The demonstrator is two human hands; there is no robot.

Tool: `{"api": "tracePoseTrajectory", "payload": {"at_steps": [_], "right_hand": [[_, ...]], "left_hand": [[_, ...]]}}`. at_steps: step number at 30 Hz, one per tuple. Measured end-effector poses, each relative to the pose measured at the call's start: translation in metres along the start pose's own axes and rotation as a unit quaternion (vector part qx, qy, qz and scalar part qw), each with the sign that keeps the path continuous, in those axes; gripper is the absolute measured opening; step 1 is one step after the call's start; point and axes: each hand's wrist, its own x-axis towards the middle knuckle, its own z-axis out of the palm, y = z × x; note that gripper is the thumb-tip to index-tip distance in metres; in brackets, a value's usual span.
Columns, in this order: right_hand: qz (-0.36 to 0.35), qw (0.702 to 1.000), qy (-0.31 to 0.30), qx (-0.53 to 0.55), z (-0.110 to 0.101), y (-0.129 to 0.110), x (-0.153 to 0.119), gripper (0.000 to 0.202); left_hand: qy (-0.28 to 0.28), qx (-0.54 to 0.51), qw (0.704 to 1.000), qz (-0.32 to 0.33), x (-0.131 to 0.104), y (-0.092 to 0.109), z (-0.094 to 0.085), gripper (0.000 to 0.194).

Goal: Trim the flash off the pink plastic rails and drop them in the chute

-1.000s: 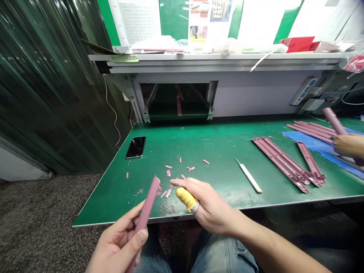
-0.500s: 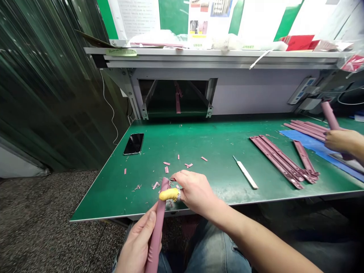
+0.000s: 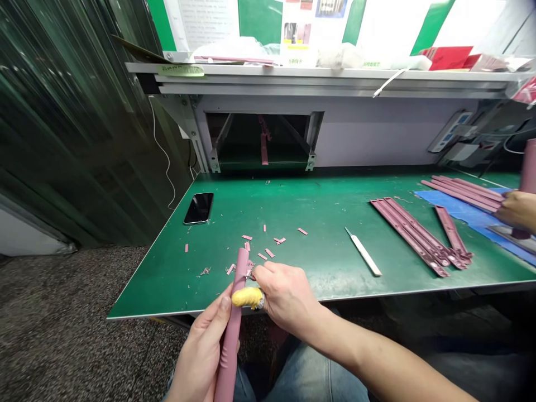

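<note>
My left hand [image 3: 205, 343] is wrapped round a long pink plastic part [image 3: 229, 352], which tilts up over the table's front edge. Against the upper right side of that part, my right hand [image 3: 280, 290] is closed on a small metal tool [image 3: 249, 276], mostly hidden by the fingers. A yellow cover [image 3: 247, 297] sits on the right thumb, which lies across the part. Small pink scraps [image 3: 269, 253] and thin shavings [image 3: 205, 271] are scattered on the green tabletop just beyond the hands.
On the green table [image 3: 318, 206] lie a black phone [image 3: 199, 208] at left and a white-handled knife [image 3: 365, 254] right of centre. Several pink parts [image 3: 410, 234] lie farther right, beside a blue sheet [image 3: 464, 215]. Another person's hand [image 3: 519, 209] holds a pink piece at the right edge.
My right hand and its tool have moved a little down along the pink part. More scraps show near its tip. The other person's hand has shifted right, and the view has moved slightly.
</note>
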Motion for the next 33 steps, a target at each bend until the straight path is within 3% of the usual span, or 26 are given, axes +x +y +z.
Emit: {"api": "tracePoseTrajectory", "payload": {"at_steps": [6,11,15,18,20,23,26,30,33], "right_hand": [[-0.048,0.998,-0.021,0.028,0.000,-0.016,-0.011,0.020],[-0.088,0.994,-0.040,0.057,0.001,-0.030,-0.026,0.022],[-0.154,0.983,-0.085,0.061,0.020,-0.049,-0.057,0.021],[-0.223,0.965,-0.104,0.088,0.038,-0.055,-0.082,0.031],[-0.201,0.963,-0.096,0.148,0.041,-0.047,-0.086,0.045],[-0.077,0.958,-0.054,0.271,0.030,-0.024,-0.068,0.069],[-0.008,0.946,-0.002,0.323,0.014,-0.001,-0.034,0.069],[0.011,0.966,0.052,0.255,0.004,0.018,0.007,0.055],[0.026,0.984,0.060,0.166,0.000,0.028,0.026,0.049]], "left_hand": [[-0.040,-0.018,0.999,0.033,0.010,0.015,0.011,0.034],[-0.056,0.009,0.993,0.103,0.025,0.034,0.020,0.032],[-0.062,-0.012,0.988,0.143,0.045,0.058,0.027,0.025],[-0.074,-0.029,0.983,0.164,0.058,0.075,0.026,0.023],[-0.091,-0.030,0.982,0.161,0.062,0.080,0.023,0.028],[-0.106,-0.007,0.983,0.149,0.061,0.075,0.015,0.033],[-0.100,0.033,0.985,0.133,0.054,0.057,0.010,0.035],[-0.116,0.084,0.985,0.091,0.038,0.028,0.008,0.049],[-0.139,0.072,0.986,0.049,0.030,0.011,0.005,0.055]]}}
